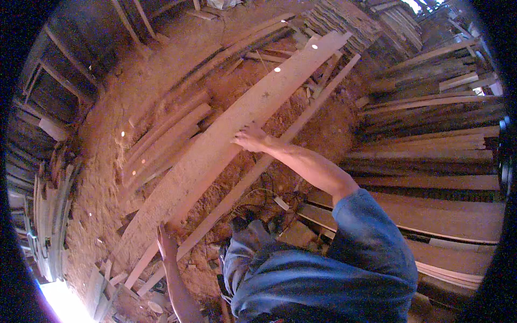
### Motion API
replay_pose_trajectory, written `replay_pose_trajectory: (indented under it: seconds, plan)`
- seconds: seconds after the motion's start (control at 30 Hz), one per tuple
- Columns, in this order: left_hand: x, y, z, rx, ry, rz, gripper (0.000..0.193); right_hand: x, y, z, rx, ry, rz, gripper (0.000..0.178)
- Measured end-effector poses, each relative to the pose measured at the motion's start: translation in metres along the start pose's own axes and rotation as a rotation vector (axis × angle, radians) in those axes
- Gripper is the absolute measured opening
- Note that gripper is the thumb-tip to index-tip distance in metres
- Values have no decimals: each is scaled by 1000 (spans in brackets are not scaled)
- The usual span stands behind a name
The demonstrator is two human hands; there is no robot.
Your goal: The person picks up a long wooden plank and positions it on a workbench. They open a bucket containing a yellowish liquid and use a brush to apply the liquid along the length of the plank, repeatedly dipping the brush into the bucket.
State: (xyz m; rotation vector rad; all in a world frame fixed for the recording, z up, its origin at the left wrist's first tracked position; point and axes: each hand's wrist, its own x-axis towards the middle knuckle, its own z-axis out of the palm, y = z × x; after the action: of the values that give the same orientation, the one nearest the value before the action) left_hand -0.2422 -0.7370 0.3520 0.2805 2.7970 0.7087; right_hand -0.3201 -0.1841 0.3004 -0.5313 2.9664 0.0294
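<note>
A long, wide wooden plank (207,145) runs diagonally from the lower left to the upper right in front of me. My right hand (250,137) is at its near edge around the middle, with bent fingers over the top face. Farther down toward the lower left end, my left hand (166,241) grips the same near edge; part of its fingers is hidden. A narrow wooden beam (293,129) lies alongside the plank on my side, beneath my right forearm.
Thick wood pieces (172,129) lie beyond the plank on brown, sawdust-like ground (102,177). Large stacks of boards (431,183) fill the right side, with more timber (51,215) at the left. A cable (258,191) lies near my feet.
</note>
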Motion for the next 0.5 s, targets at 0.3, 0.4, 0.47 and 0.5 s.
replay_pose_trajectory:
  seconds: [0.3, 0.4, 0.47, 0.5]
  plan:
    - [41, -20, 8, 538, -71, 301, 38, 42, 10, 23, 323, 37, 114, 38]
    - [55, -9, 1, 454, 26, 160, 30, 40, -1, 5, 709, -28, 205, 36]
    - [49, 1, -7, -106, -69, -391, 38, 38, -6, -15, 203, 12, 41, 44]
    - [48, 6, -15, -206, -93, -460, 44, 36, -13, -26, 272, 70, -13, 51]
